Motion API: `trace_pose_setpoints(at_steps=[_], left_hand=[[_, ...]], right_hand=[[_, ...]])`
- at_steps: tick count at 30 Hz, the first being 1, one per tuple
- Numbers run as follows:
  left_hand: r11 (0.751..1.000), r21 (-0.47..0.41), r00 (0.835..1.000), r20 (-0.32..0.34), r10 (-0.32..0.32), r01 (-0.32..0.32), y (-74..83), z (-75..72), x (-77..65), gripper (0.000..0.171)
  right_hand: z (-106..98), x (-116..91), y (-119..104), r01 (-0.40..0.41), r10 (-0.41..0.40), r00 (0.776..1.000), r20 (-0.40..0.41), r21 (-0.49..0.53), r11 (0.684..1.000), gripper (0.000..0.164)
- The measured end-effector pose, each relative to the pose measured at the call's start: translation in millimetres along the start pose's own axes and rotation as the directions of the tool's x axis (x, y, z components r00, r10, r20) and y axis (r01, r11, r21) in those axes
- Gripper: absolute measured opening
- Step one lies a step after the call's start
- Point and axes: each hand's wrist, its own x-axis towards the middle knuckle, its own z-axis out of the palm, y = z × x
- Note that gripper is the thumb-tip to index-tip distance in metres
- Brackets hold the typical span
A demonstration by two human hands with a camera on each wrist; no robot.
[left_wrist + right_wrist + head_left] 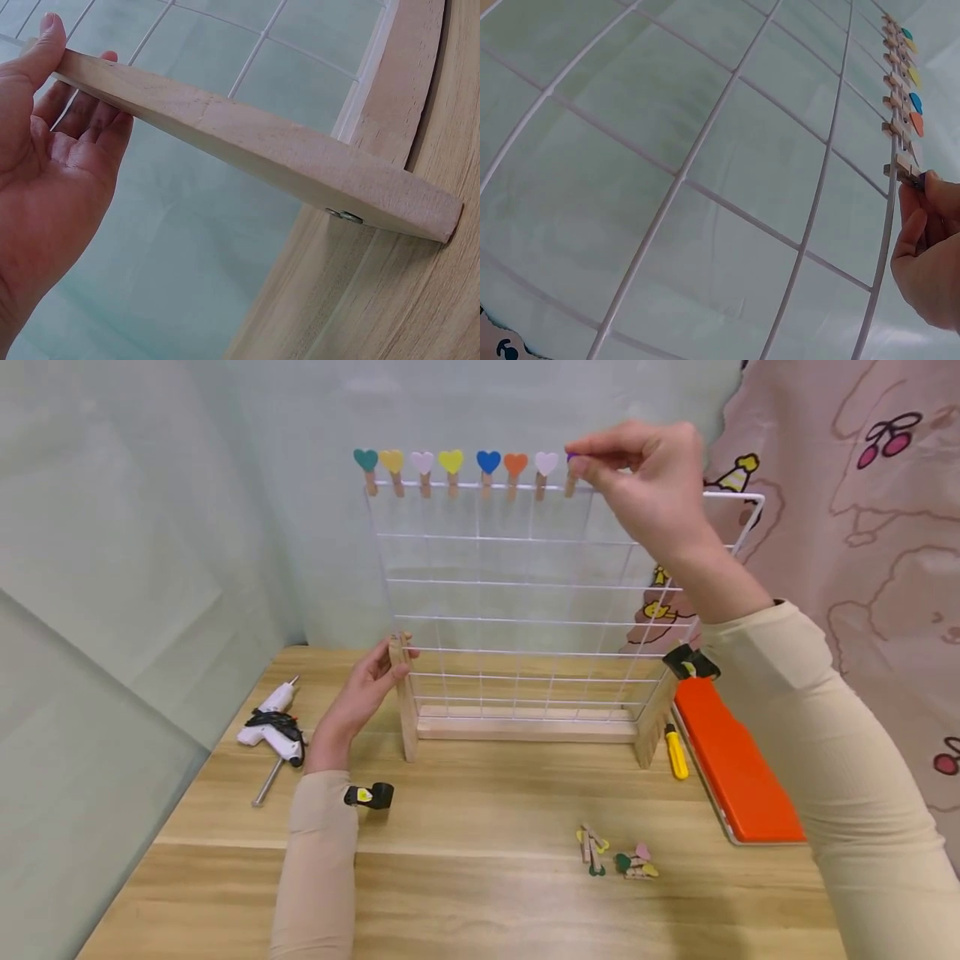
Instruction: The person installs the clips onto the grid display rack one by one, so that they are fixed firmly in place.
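A white wire grid (530, 583) stands upright in a wooden base (525, 729). Along its top wire sits a row of small clothespins with coloured hearts, among them a blue heart clothespin (488, 463). At the right end of that row my right hand (652, 477) pinches a purple heart clothespin (570, 487), whose lower end meets the top wire; my fingers hide most of the heart. Lower down, my left hand (363, 689) grips the upper end of the left wooden post (262, 142) between thumb and fingers.
Loose heart clothespins (592, 850) lie in two small piles on the table (465, 885). A white glue gun (273, 722) with a wrapped black cord is at left. Behind my right arm are a yellow-handled tool (676, 753) and an orange case (738, 768).
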Motion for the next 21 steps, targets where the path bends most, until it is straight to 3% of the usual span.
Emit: trace_pose_setpoints(at_steps=[5,14,21], left_hand=[[1.000,-0.003,1.000,0.008,0.002,-0.002,1.3,0.7,1.0,0.048],[1.000,0.015,1.000,0.002,0.024,-0.024,2.7,-0.1,0.9,0.047],[1.000,0.006,1.000,-0.003,0.011,-0.010,2.6,1.1,0.2,0.047]], right_hand=[[-3,2,-2,0.001,0.001,1.000,0.027,-0.062,0.998,0.015],[-8,7,-11,-0.184,0.184,0.976,0.119,-0.013,0.983,0.020],[-12,9,-14,-0.255,0.259,0.952,0.163,-0.047,0.966,0.022]])
